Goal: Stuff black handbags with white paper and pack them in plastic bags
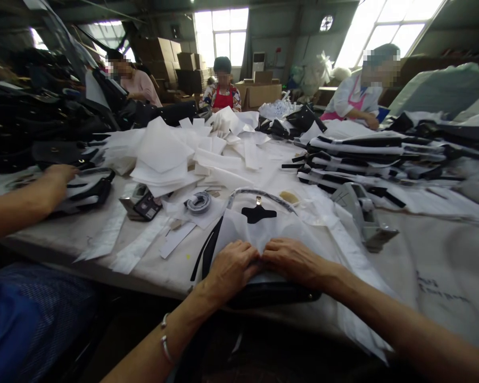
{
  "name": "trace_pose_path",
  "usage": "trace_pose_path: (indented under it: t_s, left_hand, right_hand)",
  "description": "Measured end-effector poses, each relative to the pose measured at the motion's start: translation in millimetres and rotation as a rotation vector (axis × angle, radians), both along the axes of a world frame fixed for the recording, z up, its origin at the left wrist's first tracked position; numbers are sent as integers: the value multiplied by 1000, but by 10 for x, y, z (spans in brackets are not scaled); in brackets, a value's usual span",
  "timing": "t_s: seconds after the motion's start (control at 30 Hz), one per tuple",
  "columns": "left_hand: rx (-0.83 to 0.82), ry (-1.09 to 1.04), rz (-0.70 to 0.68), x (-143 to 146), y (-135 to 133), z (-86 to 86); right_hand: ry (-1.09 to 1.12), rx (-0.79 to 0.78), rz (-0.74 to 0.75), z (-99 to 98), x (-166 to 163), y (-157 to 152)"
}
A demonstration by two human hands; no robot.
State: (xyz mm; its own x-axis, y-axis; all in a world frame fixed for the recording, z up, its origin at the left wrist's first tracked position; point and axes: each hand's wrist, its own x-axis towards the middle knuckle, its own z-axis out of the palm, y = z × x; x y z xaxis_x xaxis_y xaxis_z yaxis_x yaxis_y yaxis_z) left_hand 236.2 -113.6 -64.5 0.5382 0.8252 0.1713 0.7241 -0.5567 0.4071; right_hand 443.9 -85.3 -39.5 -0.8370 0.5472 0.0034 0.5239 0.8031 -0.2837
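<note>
A black handbag (273, 294) lies at the table's near edge in front of me, its base towards me. A thin white sheet (239, 229) covers most of it. My left hand (233, 266) and my right hand (289, 259) meet at the middle of the sheet, fingers curled and closed on it; the fingertips are partly hidden. Beyond them lies a black tab (258, 214) with a small metal clasp (258, 200). The bag's handle (245, 190), wrapped in clear film, arches at the far side. Black straps (203, 252) stick out to the left.
Tape dispensers (141, 202) (363, 215) stand left and right. A grey roll (198, 202) and piled white sheets (163, 154) lie ahead. Stacked black-and-white pieces (363, 151) sit at right. A co-worker's hand (59, 175) reaches a bag at left; other people sit across the table.
</note>
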Motion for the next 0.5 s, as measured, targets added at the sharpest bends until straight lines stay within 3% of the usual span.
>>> trace_pose_path:
  t_s: [0.1,0.23,0.37,0.5]
  left_hand:
    - [5,16,4,-7,-19,-24]
    - [-17,45,15,-12,-30,-51]
    - [-28,38,-24,-1,-20,-61]
    - [-64,39,-11,4,-7,-68]
  right_hand:
    - [6,-86,0,20,9,24]
    - [-72,-231,-145,136,-95,56]
    - [-319,-206,-288,284,-401,118]
    - [-378,-206,-332,303,-581,142]
